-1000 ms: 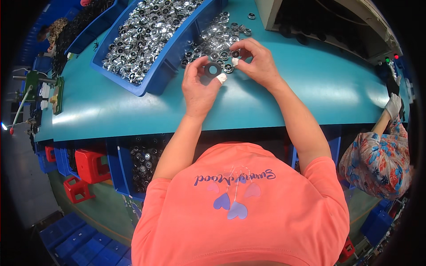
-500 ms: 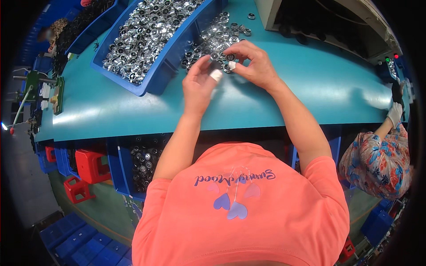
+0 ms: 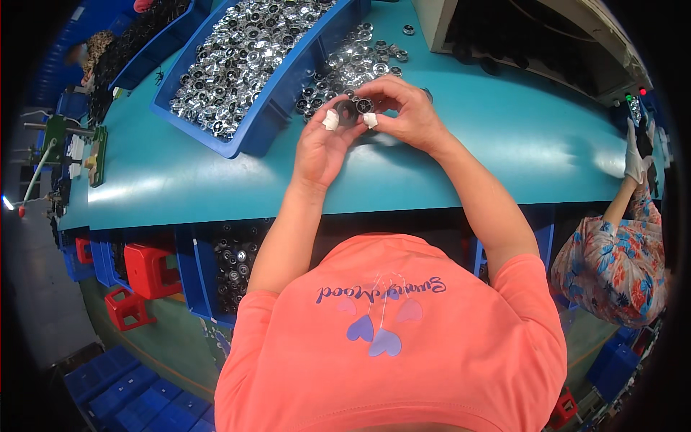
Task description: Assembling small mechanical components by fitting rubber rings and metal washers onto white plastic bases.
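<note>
Close together above the table, both of my hands are working at small round parts. My left hand, with a white wrap on the thumb, is closed on a black ring that looks like a small tyre. Pinched between the fingers and wrapped thumb of my right hand is a small black-and-silver wheel hub. It is right beside the ring; whether they touch I cannot tell. Just beyond my fingers lies a loose heap of shiny hubs.
A blue bin full of similar hubs sits at the left on the green table. A pale open-fronted box with dark parts stands far right. A gloved co-worker is at the right edge. Red stools stand below left.
My hands have come together, the left one turning its palm up with the black ring now plainly visible. The hub in my right hand has moved slightly nearer me. The co-worker's gloved hand reaches farther.
</note>
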### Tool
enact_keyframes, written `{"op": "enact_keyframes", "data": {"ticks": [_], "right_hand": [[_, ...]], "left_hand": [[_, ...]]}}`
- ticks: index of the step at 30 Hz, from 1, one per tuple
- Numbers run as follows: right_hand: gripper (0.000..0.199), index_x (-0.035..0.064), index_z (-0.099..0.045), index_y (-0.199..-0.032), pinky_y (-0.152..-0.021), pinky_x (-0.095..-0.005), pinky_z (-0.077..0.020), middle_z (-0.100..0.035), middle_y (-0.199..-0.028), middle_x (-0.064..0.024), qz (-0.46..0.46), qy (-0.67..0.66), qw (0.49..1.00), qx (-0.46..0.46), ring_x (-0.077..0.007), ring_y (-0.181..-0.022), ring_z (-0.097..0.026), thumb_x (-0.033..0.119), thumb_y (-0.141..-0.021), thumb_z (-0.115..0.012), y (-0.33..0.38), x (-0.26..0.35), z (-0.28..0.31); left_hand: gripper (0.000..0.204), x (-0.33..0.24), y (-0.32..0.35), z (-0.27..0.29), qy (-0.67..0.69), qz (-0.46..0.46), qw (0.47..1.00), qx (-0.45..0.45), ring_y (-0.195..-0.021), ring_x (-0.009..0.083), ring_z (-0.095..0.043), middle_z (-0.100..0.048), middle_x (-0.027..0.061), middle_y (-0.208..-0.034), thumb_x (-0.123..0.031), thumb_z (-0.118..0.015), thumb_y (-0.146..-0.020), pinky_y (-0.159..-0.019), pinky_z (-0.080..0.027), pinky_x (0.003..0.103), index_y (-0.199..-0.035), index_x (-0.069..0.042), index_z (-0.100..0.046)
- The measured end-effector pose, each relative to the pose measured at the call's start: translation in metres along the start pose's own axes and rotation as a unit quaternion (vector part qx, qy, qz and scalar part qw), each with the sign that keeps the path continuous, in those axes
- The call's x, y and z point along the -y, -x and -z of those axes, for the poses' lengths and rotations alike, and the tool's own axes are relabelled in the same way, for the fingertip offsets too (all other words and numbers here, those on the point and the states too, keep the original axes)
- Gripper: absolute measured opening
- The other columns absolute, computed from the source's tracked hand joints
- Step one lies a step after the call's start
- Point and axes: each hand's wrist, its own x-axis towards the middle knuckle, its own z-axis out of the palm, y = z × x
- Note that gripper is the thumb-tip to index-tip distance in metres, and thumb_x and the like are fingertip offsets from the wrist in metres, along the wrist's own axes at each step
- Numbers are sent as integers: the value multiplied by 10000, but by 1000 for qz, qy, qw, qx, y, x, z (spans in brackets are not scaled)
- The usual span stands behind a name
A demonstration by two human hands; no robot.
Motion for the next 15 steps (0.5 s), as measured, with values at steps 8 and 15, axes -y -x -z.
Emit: {"op": "enact_keyframes", "data": {"ticks": [8,15], "right_hand": [[343,64,-724,-1090,-741,-250,-558,-665,-1038,-27,47,54,997,4,-111,-825,-655,8,-756,-777,3,2,-3],[281,64,-728,-1016,-696,-246,-549,-663,-933,-15,16,64,998,-5,-105,-771,-651,11,-749,-797,3,2,-2]], "left_hand": [[445,2,1,-4,-67,-30,997,-10,-1164,243,-618,-615,128,-1255,-54,-681,-920,-1029,-512,422,-1336,-9,-529],[455,2,4,-8,-89,-27,996,-15,-1123,230,-641,-616,150,-1242,-30,-688,-912,-1003,-536,385,-1331,22,-516]]}}
